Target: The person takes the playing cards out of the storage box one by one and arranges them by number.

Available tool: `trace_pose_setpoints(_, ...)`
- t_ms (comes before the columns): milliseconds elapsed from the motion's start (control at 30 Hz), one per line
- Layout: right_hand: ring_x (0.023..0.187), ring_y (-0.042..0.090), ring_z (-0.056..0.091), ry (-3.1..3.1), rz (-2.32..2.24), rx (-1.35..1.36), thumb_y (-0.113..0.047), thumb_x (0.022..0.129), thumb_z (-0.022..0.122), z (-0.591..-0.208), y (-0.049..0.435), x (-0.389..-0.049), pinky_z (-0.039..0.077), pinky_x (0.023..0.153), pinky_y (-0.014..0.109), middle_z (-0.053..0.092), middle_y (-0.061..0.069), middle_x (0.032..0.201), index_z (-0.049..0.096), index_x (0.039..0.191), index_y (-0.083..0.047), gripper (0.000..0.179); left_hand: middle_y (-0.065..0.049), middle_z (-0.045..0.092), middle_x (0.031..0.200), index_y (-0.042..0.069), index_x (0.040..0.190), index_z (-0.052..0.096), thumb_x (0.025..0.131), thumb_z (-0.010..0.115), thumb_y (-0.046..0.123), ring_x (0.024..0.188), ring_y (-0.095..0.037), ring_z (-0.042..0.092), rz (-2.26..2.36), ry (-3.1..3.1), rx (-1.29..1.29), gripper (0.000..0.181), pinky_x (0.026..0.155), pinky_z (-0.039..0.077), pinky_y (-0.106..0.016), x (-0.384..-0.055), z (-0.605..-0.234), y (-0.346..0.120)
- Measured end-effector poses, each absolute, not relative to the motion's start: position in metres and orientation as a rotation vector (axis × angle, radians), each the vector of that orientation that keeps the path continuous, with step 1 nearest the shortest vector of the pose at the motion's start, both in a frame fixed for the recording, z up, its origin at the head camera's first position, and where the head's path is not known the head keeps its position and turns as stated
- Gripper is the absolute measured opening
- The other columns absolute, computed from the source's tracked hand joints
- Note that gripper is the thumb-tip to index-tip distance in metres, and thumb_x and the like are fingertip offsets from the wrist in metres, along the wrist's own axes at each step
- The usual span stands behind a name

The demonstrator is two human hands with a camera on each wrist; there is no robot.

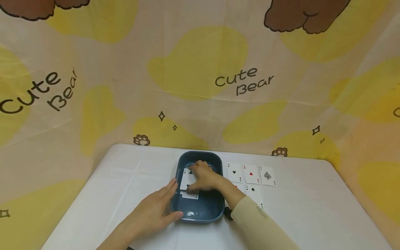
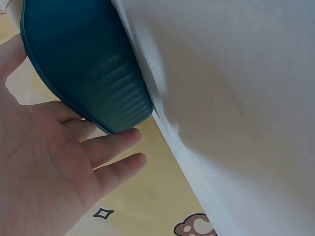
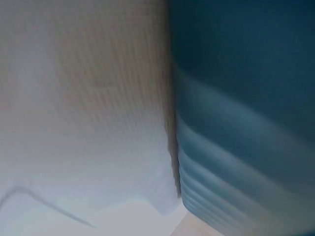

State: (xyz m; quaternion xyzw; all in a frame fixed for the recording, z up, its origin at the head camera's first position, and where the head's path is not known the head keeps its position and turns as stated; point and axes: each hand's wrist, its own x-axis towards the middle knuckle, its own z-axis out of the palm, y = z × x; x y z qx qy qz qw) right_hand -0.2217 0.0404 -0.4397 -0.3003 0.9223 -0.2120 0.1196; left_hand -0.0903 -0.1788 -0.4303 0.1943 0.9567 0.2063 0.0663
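A dark blue tub (image 1: 204, 207) stands on the white table. My right hand (image 1: 206, 177) reaches into it and pinches a two of clubs (image 1: 187, 178) by its upper and lower edges, between fingers and thumb. Under that card, other playing cards (image 1: 190, 196) peek out, mostly covered. My left hand (image 1: 153, 206) rests against the tub's left side with its fingers fairly straight. In the left wrist view, the left fingers touch the rim and ribbed wall of the tub (image 2: 98, 73). Only the tub's outer wall (image 3: 236, 147) and white cloth show in the right wrist view.
Right of the tub, an ace of clubs (image 1: 234, 172), ace of hearts (image 1: 251, 174) and ace of spades (image 1: 267, 175) lie in a row. Below are a two of spades (image 1: 253, 194) and a red-marked card, partly behind my right forearm. A patterned curtain (image 1: 187, 69) hangs behind the table.
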Motion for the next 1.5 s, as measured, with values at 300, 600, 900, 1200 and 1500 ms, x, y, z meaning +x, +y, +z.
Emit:
trace_pose_setpoints(300, 0.116, 0.023, 0.049, 2.673, -0.701, -0.93, -0.036, 0.078, 0.091, -0.427, 0.047, -0.22, 0.047, 0.089, 0.034, 0.058, 0.012, 0.136, 0.062, 0.143, -0.005, 0.078, -0.006, 0.027, 0.172, 0.006, 0.163, 0.035, 0.094, 0.064, 0.067, 0.147, -0.035, 0.044, 0.597, 2.879, 0.555, 0.096, 0.113, 0.043, -0.059, -0.092, -0.432, -0.179)
trace_pose_setpoints(600, 0.123, 0.025, 0.048, 2.648, -0.769, -1.004, -0.036, 0.077, 0.093, -0.41, 0.055, -0.213, 0.05, 0.093, 0.037, 0.057, 0.012, 0.14, 0.06, 0.145, -0.006, 0.082, -0.006, 0.025, 0.172, 0.008, 0.164, 0.034, 0.094, 0.063, 0.069, 0.148, -0.036, 0.043, 0.585, 2.865, 0.528, 0.098, 0.114, 0.042, -0.06, -0.093, -0.431, -0.18)
trace_pose_setpoints(900, 0.123, 0.027, 0.046, 2.617, -0.888, -0.994, -0.032, 0.077, 0.092, -0.398, 0.068, -0.204, 0.053, 0.092, 0.041, 0.054, 0.012, 0.14, 0.058, 0.148, -0.008, 0.082, -0.006, 0.026, 0.172, 0.008, 0.164, 0.035, 0.093, 0.064, 0.07, 0.147, -0.037, 0.045, 0.595, 2.861, 0.516, 0.098, 0.112, 0.043, -0.06, -0.092, -0.428, -0.178)
trace_pose_setpoints(1200, 0.124, 0.026, 0.044, 2.605, -0.945, -0.945, -0.028, 0.078, 0.092, -0.392, 0.09, -0.194, 0.052, 0.097, 0.044, 0.05, 0.01, 0.141, 0.056, 0.15, -0.01, 0.083, -0.006, 0.026, 0.172, 0.007, 0.163, 0.035, 0.093, 0.065, 0.068, 0.147, -0.038, 0.045, 0.61, 2.87, 0.536, 0.098, 0.112, 0.044, -0.061, -0.09, -0.427, -0.176)
trace_pose_setpoints(1500, 0.127, 0.024, 0.044, 2.61, -0.941, -0.956, -0.031, 0.078, 0.091, -0.392, 0.109, -0.187, 0.051, 0.098, 0.045, 0.051, 0.008, 0.139, 0.056, 0.15, -0.01, 0.083, -0.006, 0.026, 0.172, 0.008, 0.164, 0.035, 0.093, 0.066, 0.067, 0.147, -0.037, 0.045, 0.597, 2.887, 0.526, 0.097, 0.113, 0.043, -0.059, -0.091, -0.429, -0.174)
